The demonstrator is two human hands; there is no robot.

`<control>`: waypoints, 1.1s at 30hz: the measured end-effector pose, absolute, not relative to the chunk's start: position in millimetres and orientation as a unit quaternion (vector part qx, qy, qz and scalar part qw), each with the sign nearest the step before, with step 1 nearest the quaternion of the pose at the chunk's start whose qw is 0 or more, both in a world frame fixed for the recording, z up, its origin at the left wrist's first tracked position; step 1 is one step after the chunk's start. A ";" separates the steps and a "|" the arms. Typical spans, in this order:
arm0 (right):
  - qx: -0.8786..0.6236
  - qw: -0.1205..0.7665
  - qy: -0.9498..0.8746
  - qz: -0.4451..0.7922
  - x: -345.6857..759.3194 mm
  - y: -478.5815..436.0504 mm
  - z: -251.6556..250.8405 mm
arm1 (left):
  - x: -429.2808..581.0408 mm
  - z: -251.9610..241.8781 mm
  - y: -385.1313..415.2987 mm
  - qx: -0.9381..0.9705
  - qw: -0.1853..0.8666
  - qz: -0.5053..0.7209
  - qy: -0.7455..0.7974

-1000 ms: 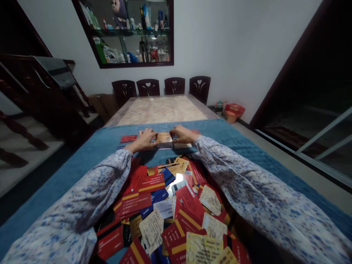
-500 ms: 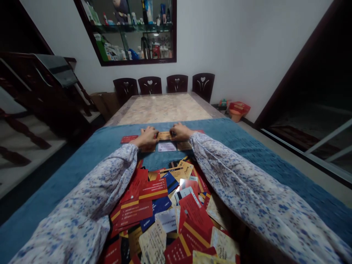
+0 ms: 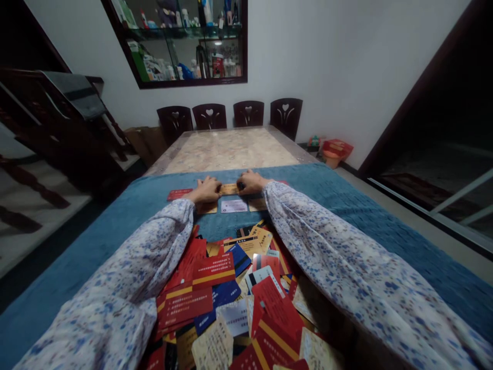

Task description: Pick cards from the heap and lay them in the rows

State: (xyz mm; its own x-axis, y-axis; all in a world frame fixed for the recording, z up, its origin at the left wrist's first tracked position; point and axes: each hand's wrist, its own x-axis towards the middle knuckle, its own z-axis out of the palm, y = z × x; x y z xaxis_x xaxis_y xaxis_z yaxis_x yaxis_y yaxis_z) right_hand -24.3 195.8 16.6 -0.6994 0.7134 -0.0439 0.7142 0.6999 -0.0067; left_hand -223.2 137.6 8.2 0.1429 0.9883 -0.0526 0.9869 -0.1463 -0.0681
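Left hand point(image 3: 208, 190) and right hand point(image 3: 250, 183) touch the ends of the gold card point(image 3: 230, 189); whether they pinch, I cannot tell. Nearer than it lie a white card point(image 3: 234, 206), then the card pile point(image 3: 213, 270); beyond it runs the far edge of the blue cloth point(image 3: 308, 185). Forearms point(image 3: 131, 267) stretch towards it, fingers curled.

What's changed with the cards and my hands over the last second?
The gold card between your left hand and right hand has come down toward the blue cloth, uncovering more of the white card nearer you. Both hands stay at the gold card's ends. The loose card pile looks unchanged.
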 end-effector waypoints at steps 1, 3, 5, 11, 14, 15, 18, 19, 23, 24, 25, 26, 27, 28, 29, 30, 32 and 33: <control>0.387 0.022 0.922 -0.010 -24.8 196.4 16.7 | -223.5 7.8 138.0 -0.757 0.009 0.043 -0.652; 0.386 0.025 0.922 -0.008 -25.5 198.0 16.4 | -224.2 7.2 138.8 -0.758 0.008 0.045 -0.651; 0.383 0.028 0.923 -0.007 -26.0 199.8 15.6 | -225.0 7.0 139.6 -0.757 0.007 0.048 -0.651; 0.374 0.032 0.927 -0.001 -26.2 202.6 14.2 | -227.7 7.1 143.4 -0.766 0.001 0.063 -0.640; 0.376 0.034 0.926 0.000 -27.0 202.9 14.3 | -229.6 6.6 145.6 -0.771 0.000 0.065 -0.633; 0.377 0.035 0.926 0.002 -27.4 203.2 14.2 | -230.0 6.5 146.2 -0.773 0.001 0.064 -0.631; 0.376 0.040 0.926 0.015 -28.9 204.0 14.4 | -230.4 6.6 147.5 -0.780 0.005 0.063 -0.623; 0.374 0.042 0.926 0.020 -29.2 204.3 14.7 | -230.1 6.8 148.0 -0.781 0.006 0.065 -0.621; 0.355 0.054 0.933 0.030 -30.5 205.1 16.3 | -227.8 7.3 149.8 -0.781 0.007 0.083 -0.619; 0.350 0.056 0.935 0.033 -31.1 205.3 16.7 | -227.2 7.3 150.1 -0.781 0.008 0.087 -0.619; 0.345 0.059 0.936 0.038 -32.0 205.4 16.9 | -226.4 7.2 150.3 -0.780 0.010 0.090 -0.619; 0.342 0.063 0.936 0.044 -33.2 205.4 16.9 | -225.7 7.2 150.1 -0.779 0.011 0.092 -0.620; 0.341 0.065 0.936 0.053 -34.6 205.2 16.9 | -224.9 7.4 149.8 -0.778 0.013 0.095 -0.620; 0.341 0.066 0.936 0.063 -36.2 204.8 16.9 | -224.0 7.7 149.2 -0.778 0.013 0.098 -0.620; 0.341 0.068 0.935 0.073 -37.8 204.2 16.9 | -223.1 8.2 148.4 -0.779 0.013 0.099 -0.619; 0.342 0.070 0.933 0.082 -39.2 203.4 17.1 | -222.1 8.9 147.5 -0.780 0.013 0.101 -0.618; 0.345 0.075 0.931 0.094 -41.2 201.5 17.7 | -220.3 10.2 145.8 -0.781 0.014 0.102 -0.616; 0.348 0.080 0.929 0.096 -41.7 200.6 18.1 | -219.4 10.9 145.2 -0.780 0.017 0.103 -0.616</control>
State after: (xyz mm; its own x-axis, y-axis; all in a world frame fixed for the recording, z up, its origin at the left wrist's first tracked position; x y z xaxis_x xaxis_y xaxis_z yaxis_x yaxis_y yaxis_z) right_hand -41.7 200.6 18.1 -0.7455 0.6615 -0.0814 0.6310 0.7398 0.2336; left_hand -219.4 145.2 10.9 0.2189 0.9656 -0.1405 0.9587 -0.2396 -0.1531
